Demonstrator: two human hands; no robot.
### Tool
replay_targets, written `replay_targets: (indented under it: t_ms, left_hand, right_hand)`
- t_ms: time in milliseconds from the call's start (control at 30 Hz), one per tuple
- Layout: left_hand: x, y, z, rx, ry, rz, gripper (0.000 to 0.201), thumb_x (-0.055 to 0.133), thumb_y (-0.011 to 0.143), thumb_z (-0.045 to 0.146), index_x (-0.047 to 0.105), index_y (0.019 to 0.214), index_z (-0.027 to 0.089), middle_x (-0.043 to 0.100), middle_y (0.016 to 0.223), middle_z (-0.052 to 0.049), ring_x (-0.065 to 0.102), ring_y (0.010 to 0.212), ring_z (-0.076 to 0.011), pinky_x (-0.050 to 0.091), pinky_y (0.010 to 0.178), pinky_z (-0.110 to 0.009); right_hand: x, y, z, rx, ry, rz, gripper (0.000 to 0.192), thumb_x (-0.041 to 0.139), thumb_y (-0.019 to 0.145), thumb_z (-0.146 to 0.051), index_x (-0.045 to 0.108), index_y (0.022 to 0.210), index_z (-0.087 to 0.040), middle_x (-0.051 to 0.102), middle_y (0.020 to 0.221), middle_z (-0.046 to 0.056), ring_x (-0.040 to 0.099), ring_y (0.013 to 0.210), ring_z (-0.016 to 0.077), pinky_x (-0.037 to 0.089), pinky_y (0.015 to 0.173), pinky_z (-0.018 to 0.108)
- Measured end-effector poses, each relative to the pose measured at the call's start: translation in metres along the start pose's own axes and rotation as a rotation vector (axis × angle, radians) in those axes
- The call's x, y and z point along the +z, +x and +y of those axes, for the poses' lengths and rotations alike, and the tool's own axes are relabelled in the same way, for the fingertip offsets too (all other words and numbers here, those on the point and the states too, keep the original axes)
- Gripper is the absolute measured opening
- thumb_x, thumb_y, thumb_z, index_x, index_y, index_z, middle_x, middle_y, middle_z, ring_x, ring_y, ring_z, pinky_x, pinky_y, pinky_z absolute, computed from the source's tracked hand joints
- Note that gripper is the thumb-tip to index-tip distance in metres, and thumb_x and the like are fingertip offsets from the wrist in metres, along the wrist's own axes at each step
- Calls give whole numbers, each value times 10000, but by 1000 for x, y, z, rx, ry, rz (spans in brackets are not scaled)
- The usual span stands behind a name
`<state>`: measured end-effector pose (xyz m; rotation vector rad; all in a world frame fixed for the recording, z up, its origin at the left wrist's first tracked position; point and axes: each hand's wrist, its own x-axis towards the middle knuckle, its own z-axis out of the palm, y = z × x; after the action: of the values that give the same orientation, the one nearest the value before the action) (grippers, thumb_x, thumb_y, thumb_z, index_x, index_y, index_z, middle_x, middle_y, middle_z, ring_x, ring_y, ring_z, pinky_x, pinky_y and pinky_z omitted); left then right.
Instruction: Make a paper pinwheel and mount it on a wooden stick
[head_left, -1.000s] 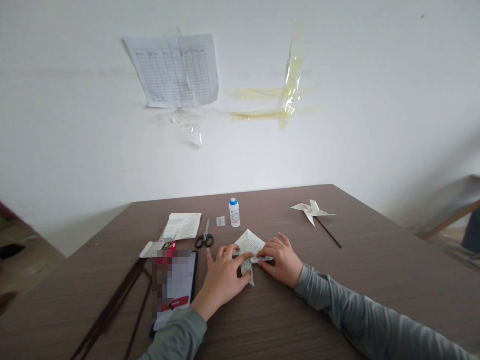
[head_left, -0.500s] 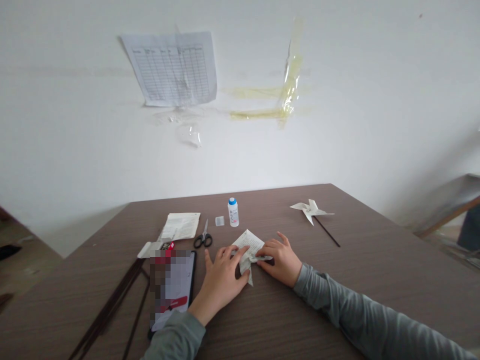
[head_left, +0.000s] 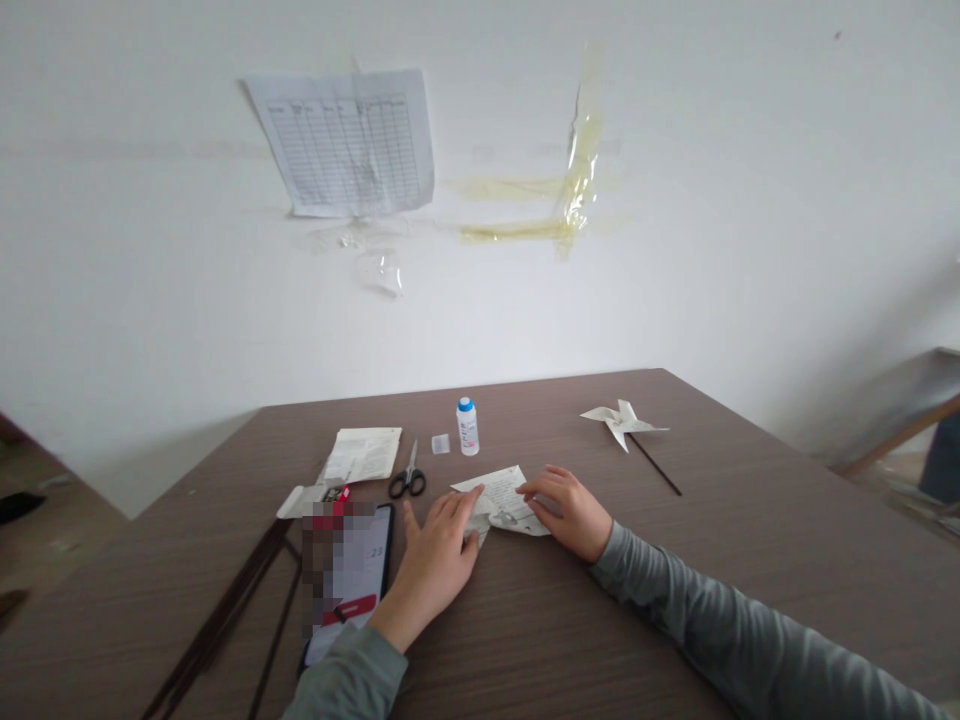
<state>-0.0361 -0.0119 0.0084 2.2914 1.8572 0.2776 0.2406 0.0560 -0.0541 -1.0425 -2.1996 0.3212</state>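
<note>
A printed paper piece (head_left: 504,494), cut and partly folded like a pinwheel, lies on the table between my hands. My left hand (head_left: 439,550) rests at its left side, fingers stretched out and fingertips on the paper. My right hand (head_left: 570,507) is at the right edge, thumb and forefinger apart and the other fingers curved; its fingertips touch or nearly touch the paper. The left fingers hide part of the paper's left corner. A finished paper pinwheel (head_left: 622,424) on a dark stick (head_left: 655,464) lies farther right.
Behind the paper stand a blue-capped glue bottle (head_left: 467,428) and a small clear lid (head_left: 440,444). Black-handled scissors (head_left: 407,482), a stack of printed paper (head_left: 365,453), a phone (head_left: 352,570) and several dark sticks (head_left: 217,610) lie to the left. A white wall rises behind the table.
The paper has turned on the table, and its folded blade now lies toward the lower right. My right fingers have loosened from a pinch. My left hand has shifted slightly left.
</note>
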Motion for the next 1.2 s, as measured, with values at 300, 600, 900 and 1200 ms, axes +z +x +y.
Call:
replay_targets:
  t_ms: [300,600,900,1200]
  left_hand:
    - [11,6,-7,-10,-37,82,875,570,1143,0,691,1902,418,843,1817,-112,741,1761,-392,354,1545,-946]
    - [24,8,-16,54,-83,245,727,707,1129,143,755,1813,385,884,1720,-131,787,1673,-411,468,1518,-874]
    - [27,5,-12,12,-91,190,623,787,1162,298,767,1782,357,897,1709,-148,804,1653,-435,440,1521,-900]
    - [20,3,-7,5,-83,140,661,832,1133,345,756,1789,347,860,1773,-170,754,1722,-460,388,1545,-918]
  right_hand:
    - [-3,3,11,-12,-104,-264,625,690,1076,-82,948,1593,-318,873,1771,138,792,1707,377,494,1549,742]
    - [-10,2,7,-93,-286,-189,361,811,1134,-164,1015,1381,-332,976,1369,136,900,1300,372,606,1405,754]
    - [0,0,8,-101,-245,-114,238,909,1142,-264,1033,1319,-365,945,1256,112,879,1204,353,654,1289,628]
    - [2,16,29,-126,-105,-48,256,855,1152,-214,1002,1326,-333,987,1262,100,910,1246,340,677,1266,592]
